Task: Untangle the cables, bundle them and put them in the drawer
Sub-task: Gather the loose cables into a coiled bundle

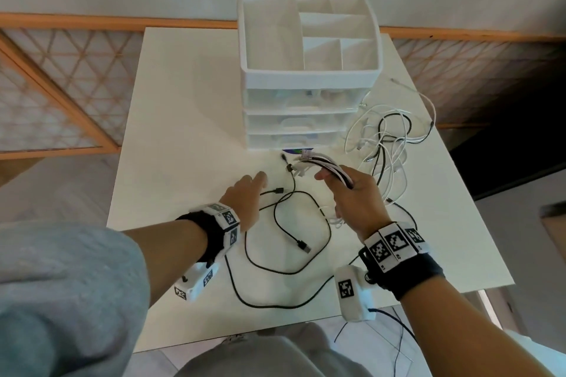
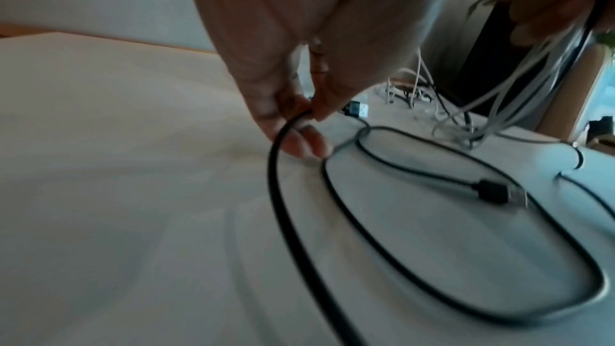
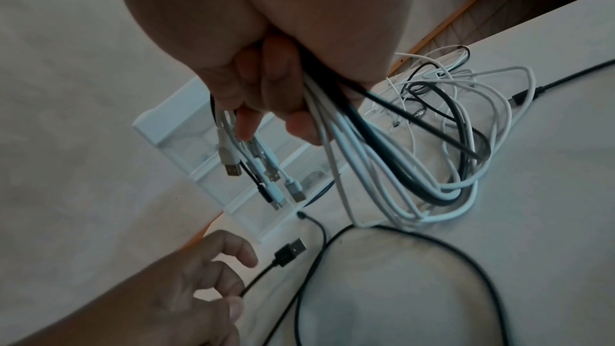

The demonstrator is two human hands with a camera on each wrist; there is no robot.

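Note:
My right hand (image 1: 343,184) is raised over the white table (image 1: 183,131) and grips a bundle of white and black cables (image 3: 336,125). Their USB plugs (image 3: 263,175) stick out past my fingers toward the drawer unit (image 1: 306,119). The bundle's loops hang down to the table. My left hand (image 1: 254,187) pinches a black cable (image 2: 276,180) just behind its USB plug (image 3: 289,251). The rest of this cable lies in loose loops between my hands, and its other plug (image 1: 303,245) rests on the table.
The white drawer unit has three drawers with fronts pushed in and an open compartment tray (image 1: 309,70) on top. A tangle of white and black cables (image 1: 389,138) lies to its right. A black cord (image 1: 398,343) hangs off the near table edge.

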